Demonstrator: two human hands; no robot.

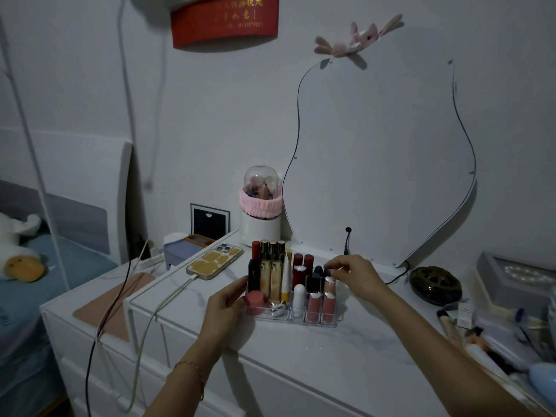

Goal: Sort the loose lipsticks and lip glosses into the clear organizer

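The clear organizer [313,324] stands on the white dresser top, filled with several lipsticks and lip glosses standing upright. Gold-capped tubes [272,251] fill the back left, dark red lipsticks [302,261] the middle, two pink glosses [321,307] the front right. A round pink jar [255,298] sits at the front left corner. My left hand [224,308] grips the organizer's left side. My right hand [352,273] reaches over the right back corner, fingertips pinched on a dark lipstick [326,270] there.
A phone [215,261] on a charging cable lies left of the organizer. A brush holder with a pink band [261,218] and a wavy mirror [382,164] stand behind. A dark round dish [434,285] and cluttered cosmetics [496,335] lie right.
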